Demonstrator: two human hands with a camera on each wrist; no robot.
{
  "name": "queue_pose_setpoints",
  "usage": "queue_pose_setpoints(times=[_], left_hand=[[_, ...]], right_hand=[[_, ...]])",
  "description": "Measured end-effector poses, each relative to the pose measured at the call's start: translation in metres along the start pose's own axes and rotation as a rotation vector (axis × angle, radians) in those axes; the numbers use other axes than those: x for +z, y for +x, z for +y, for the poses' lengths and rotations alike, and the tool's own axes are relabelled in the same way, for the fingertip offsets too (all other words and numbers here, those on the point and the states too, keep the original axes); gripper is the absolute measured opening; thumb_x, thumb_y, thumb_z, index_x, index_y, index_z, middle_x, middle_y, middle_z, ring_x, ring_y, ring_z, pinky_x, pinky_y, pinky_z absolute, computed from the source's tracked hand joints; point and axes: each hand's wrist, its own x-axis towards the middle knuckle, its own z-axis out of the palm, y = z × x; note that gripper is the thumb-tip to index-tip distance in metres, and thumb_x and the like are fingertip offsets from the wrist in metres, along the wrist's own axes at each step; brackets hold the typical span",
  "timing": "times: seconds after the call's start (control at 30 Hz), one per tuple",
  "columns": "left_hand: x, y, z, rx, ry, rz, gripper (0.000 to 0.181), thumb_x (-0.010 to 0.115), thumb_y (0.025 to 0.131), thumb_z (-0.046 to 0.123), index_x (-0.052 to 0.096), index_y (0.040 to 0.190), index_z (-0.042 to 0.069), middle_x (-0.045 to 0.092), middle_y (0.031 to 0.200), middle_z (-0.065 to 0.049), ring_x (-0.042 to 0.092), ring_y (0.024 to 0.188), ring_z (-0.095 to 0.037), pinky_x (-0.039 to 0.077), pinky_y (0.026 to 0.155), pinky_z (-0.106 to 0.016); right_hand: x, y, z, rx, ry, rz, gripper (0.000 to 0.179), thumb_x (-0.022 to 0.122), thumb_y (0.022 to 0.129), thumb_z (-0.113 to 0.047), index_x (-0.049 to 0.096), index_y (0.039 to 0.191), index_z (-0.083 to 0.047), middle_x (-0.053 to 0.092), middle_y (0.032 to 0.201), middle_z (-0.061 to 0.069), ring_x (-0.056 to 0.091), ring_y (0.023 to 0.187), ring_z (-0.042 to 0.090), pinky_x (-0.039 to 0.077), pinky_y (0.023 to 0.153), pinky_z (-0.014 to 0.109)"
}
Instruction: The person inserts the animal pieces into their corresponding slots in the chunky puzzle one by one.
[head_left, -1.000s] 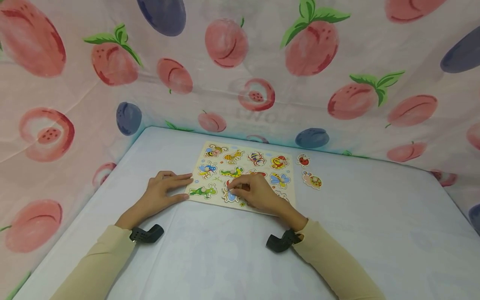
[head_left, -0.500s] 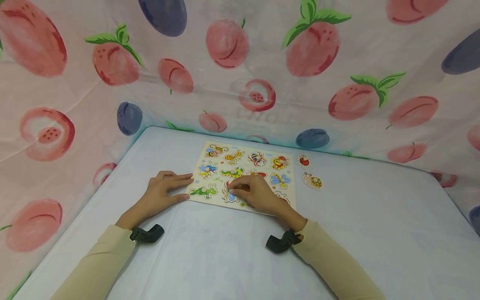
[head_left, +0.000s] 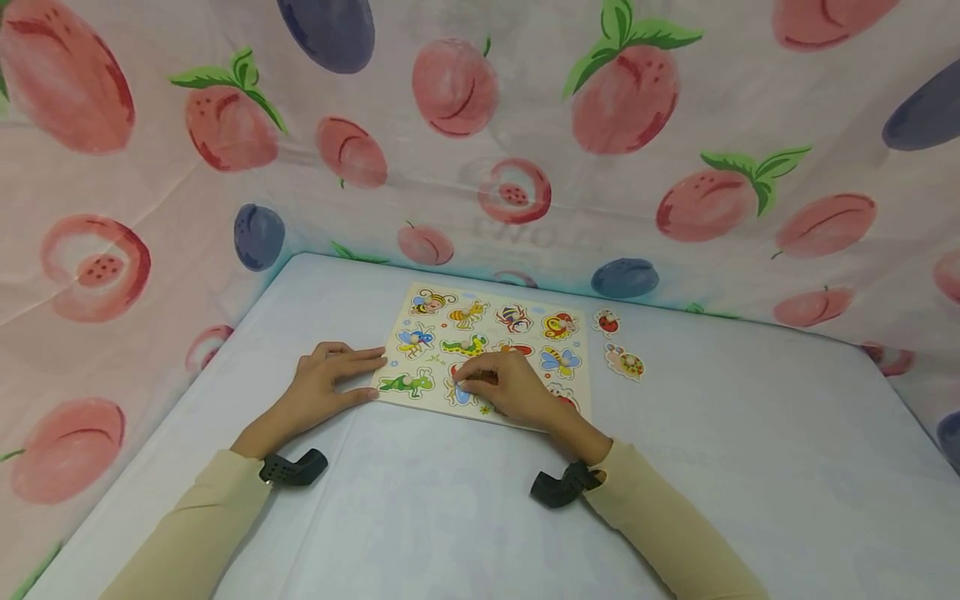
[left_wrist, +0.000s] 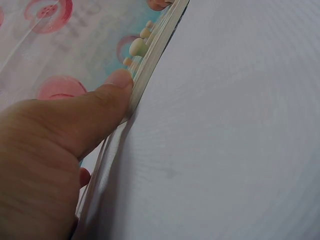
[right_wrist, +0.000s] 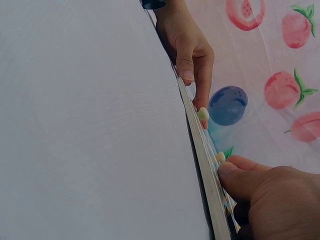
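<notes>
A cream wooden peg puzzle board (head_left: 432,402) with colourful insect pieces lies on the table in the head view. My right hand (head_left: 517,387) pinches a blue-and-red beetle piece (head_left: 462,395) near the board's front edge. Its thumb and index fingertips meet at the piece, and its palm covers part of the front row. My left hand (head_left: 322,382) rests at the board's left side, fingers extended and spread, fingertips touching the edge. In the left wrist view its thumb (left_wrist: 107,97) lies along the board's rim. A green grasshopper piece (head_left: 407,382) sits between the hands.
Two loose pieces, a small red ladybug (head_left: 607,322) and a yellow-green spotted bug (head_left: 626,362), lie right of the board. White cloth covers the table (head_left: 420,517). A fruit-print curtain (head_left: 540,100) stands behind and at the left.
My right hand has shifted very slightly at the beetle piece, and more of a red piece shows by its wrist. The left hand stays in place.
</notes>
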Motion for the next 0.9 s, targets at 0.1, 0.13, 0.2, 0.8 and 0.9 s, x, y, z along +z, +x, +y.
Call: queue_pose_setpoints(times=[0.1,0.13,0.2,0.8,0.9], left_hand=[[0.0001,0.0001,-0.0003,0.002,0.003,0.0,0.052,0.076,0.082,0.029,0.061,0.131,0.016,0.05,0.141,0.002,0.036,0.119,-0.024,0.022,0.084,-0.046],[0.0,0.0001,-0.0003,0.003,0.004,0.001,0.052,0.076,0.082,0.029,0.061,0.131,0.016,0.05,0.141,0.002,0.036,0.119,-0.024,0.022,0.084,-0.046],[-0.0002,0.0,-0.0002,0.007,0.003,0.003,0.052,0.076,0.082,0.029,0.061,0.131,0.016,0.05,0.141,0.002,0.036,0.119,-0.024,0.023,0.084,-0.046],[0.0012,-0.0005,-0.0024,0.006,-0.001,0.012,0.053,0.077,0.082,0.028,0.061,0.131,0.017,0.051,0.141,0.004,0.036,0.118,-0.023,0.022,0.083,-0.045],[0.0015,-0.0002,-0.0024,0.008,-0.002,0.01,0.053,0.076,0.082,0.029,0.061,0.131,0.017,0.05,0.141,0.004,0.036,0.118,-0.023,0.022,0.083,-0.045]], right_hand=[[0.0002,0.0,0.0004,-0.004,0.001,0.003,0.011,0.071,0.087,-0.011,0.075,0.095,-0.017,0.068,0.095,-0.012,0.06,0.083,0.003,0.049,0.072,0.025],[0.0002,0.0,0.0005,-0.006,0.001,0.003,0.011,0.071,0.087,-0.011,0.075,0.095,-0.016,0.068,0.095,-0.012,0.06,0.083,0.004,0.049,0.071,0.025],[0.0001,0.0,0.0005,-0.011,0.0,0.001,0.011,0.071,0.087,-0.011,0.075,0.096,-0.016,0.068,0.095,-0.011,0.059,0.081,0.005,0.049,0.07,0.026],[-0.0038,-0.0008,-0.0014,0.007,-0.025,-0.043,0.012,0.07,0.089,-0.015,0.072,0.1,-0.019,0.056,0.079,-0.007,0.044,0.063,0.012,0.037,0.057,0.026],[-0.0044,-0.0011,-0.0018,0.013,-0.032,-0.038,0.014,0.071,0.088,-0.015,0.073,0.101,-0.019,0.055,0.078,-0.006,0.044,0.062,0.012,0.036,0.057,0.026]])
